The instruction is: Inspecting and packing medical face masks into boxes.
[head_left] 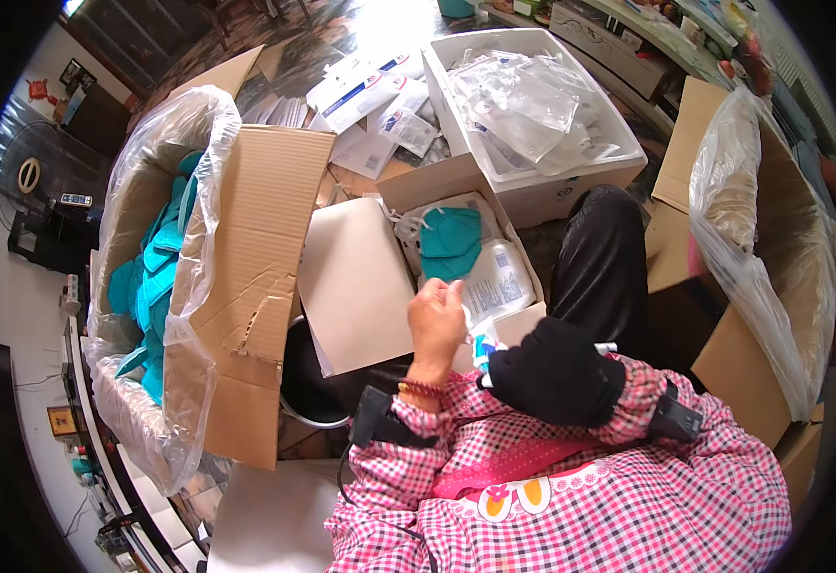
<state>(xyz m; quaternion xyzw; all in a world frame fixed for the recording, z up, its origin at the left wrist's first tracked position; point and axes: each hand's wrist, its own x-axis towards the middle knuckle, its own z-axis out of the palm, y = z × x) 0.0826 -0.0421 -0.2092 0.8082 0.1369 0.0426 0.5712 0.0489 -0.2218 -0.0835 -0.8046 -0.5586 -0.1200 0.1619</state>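
My bare left hand (435, 320) is closed, with its fingertips by the lower edge of a teal folded face mask (450, 241). What it pinches, if anything, is too small to tell. Close beside it, my right hand (558, 374) in a black glove is curled round a small white and blue tube-like thing (482, 350); a white rod end (606, 348) sticks out on the glove's other side. The mask lies in an open carton (522, 237) on white printed packets (496, 283), with white straps (407, 225) at its left.
At the left stands a plastic-lined cardboard box (263, 239) holding many teal masks (157, 258). A white foam box (571, 181) of clear bags is ahead, with flat white boxes (349, 98) next to it. Another lined box (771, 277) stands right. A dark bucket (313, 415) sits below the carton flap.
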